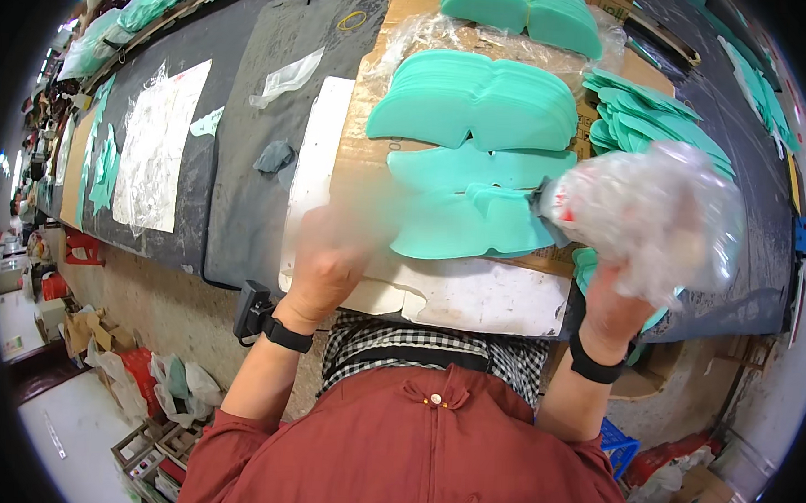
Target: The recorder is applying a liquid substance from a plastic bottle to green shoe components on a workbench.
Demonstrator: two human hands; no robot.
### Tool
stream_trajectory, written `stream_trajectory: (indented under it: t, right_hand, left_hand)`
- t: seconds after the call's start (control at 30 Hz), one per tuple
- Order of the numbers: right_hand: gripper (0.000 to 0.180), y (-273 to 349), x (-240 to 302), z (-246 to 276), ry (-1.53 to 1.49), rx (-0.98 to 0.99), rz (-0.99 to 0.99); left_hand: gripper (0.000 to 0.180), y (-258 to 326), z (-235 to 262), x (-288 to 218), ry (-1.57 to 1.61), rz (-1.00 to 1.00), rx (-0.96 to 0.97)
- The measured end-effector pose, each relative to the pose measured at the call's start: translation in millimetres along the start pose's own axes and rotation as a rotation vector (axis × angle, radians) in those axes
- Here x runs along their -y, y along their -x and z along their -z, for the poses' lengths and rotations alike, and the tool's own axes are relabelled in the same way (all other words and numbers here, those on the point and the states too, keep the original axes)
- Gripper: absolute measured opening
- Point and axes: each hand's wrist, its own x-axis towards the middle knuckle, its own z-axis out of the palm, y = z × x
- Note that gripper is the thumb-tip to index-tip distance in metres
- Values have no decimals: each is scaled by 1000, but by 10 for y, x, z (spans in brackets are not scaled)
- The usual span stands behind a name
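The left hand [331, 262] is smeared by motion blur, so I cannot tell how far its fingers are open or whether they hold anything; it hovers over the near left corner of the brown corrugated cardboard sheet [371, 151], just beside the nearest teal foam cut-out piece [463, 223]. The right hand [612, 301] is closed around the neck of a crumpled clear plastic bag [652, 213], lifted off the bench and bunched in the fist, probably to keep its loose film gathered.

Furthest left lies a white paper sheet [160, 146] under clear film on the dark grey bench mat [244, 182], with a flat white board [473, 295] along the near edge in front of the person. On the cardboard, the single teal pieces lie flat and near, within easy reach, while a thick stack of the same teal foam shapes [472, 102] sits farther back. Another teal stack [521, 9] rests at the far edge. To the right, a fanned pile of teal foam pieces [647, 118] spreads behind the raised bag, partly hidden by it.
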Motion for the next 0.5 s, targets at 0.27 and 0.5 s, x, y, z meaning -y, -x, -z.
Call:
stream_trajectory:
  t: [0.27,0.5]
  right_hand:
    - [60,-7,898,-95,-1751,112,-377]
    - [73,110,205,-204,-1349,-77,-650]
  left_hand:
    - [33,32,28,-71,65,45,136]
    - [52,-151,43,-278,34,174,170]
